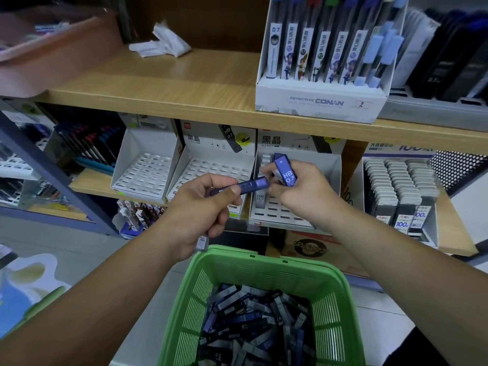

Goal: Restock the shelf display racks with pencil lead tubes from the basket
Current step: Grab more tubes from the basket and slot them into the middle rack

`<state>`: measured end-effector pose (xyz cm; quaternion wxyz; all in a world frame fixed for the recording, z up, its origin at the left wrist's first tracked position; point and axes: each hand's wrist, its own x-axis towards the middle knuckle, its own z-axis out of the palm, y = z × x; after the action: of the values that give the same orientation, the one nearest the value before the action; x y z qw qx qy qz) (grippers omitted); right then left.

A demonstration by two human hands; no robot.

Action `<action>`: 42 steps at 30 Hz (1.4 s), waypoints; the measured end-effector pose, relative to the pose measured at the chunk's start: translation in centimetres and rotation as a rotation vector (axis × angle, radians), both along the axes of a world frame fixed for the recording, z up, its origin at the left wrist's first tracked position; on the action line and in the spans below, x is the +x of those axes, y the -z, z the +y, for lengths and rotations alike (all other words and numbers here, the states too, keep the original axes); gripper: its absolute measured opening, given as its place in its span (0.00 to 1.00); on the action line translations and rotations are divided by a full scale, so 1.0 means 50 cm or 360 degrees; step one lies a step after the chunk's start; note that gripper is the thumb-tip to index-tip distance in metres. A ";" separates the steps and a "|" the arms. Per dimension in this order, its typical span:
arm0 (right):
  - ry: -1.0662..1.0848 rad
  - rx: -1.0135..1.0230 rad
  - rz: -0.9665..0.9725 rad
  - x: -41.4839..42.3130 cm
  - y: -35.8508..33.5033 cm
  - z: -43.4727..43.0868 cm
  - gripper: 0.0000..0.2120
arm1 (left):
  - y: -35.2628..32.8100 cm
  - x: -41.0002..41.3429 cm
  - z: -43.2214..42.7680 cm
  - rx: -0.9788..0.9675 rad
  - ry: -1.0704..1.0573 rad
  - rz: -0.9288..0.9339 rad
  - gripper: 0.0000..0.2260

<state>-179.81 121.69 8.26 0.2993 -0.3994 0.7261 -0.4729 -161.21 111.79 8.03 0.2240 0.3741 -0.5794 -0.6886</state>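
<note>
My left hand (203, 207) grips several pencil lead tubes; one blue tube (250, 186) sticks out to the right between thumb and fingers, and a grey end (202, 243) shows below the palm. My right hand (298, 188) pinches another blue tube (286, 171) marked HB 0.7, upright in front of the right display rack (280, 210). That rack holds a few tubes in its left column (260, 198). Two more white racks (148, 173) (211, 170) stand to its left with bare slots. The green basket (264, 265) below holds several loose tubes (253, 320).
A wooden shelf board (184, 83) above carries a Detective Conan box (319, 101) and crumpled white paper (161, 43). A full rack of grey lead boxes (401, 186) stands at the right. Pen displays (84, 143) sit at the left. A cardboard box (311, 247) lies under the shelf.
</note>
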 end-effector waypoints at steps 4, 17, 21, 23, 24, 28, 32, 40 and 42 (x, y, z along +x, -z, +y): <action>-0.0140 -0.0064 -0.0389 -0.004 -0.022 0.021 0.12 | -0.004 -0.022 0.007 0.0273 0.0018 0.0170 0.08; 0.0519 -0.0092 0.0226 -0.106 0.012 0.027 0.02 | 0.103 -0.088 0.035 -0.1000 0.0577 -0.0725 0.04; 0.0533 -0.0006 0.0472 -0.118 0.024 0.012 0.04 | 0.138 -0.101 0.028 -0.1051 0.0427 -0.0722 0.02; 0.0558 -0.0011 0.0476 -0.119 0.031 0.001 0.06 | 0.146 -0.103 0.027 -0.1032 0.0356 -0.0665 0.04; 0.0558 -0.0005 0.0476 -0.117 0.035 -0.006 0.06 | 0.147 -0.103 0.028 -0.1012 0.0337 -0.0638 0.05; 0.0479 0.0099 0.0599 -0.112 0.054 -0.023 0.05 | 0.153 -0.101 0.024 -0.0911 0.0339 -0.0588 0.05; 0.0489 0.0075 0.0702 -0.102 0.057 -0.025 0.15 | 0.160 -0.090 0.014 -0.0848 0.0375 -0.0636 0.05; 0.0408 0.0009 0.0808 -0.099 0.049 -0.032 0.11 | 0.087 -0.073 0.006 -0.0388 0.0199 -0.0433 0.08; 0.0392 0.0042 0.0839 -0.099 0.049 -0.032 0.12 | 0.062 -0.070 0.003 -0.0331 0.0112 -0.0327 0.09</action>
<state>-184.73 120.07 5.80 0.0459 -0.4135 0.8279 -0.3761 -164.71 111.94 4.93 0.1767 0.3969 -0.6802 -0.5904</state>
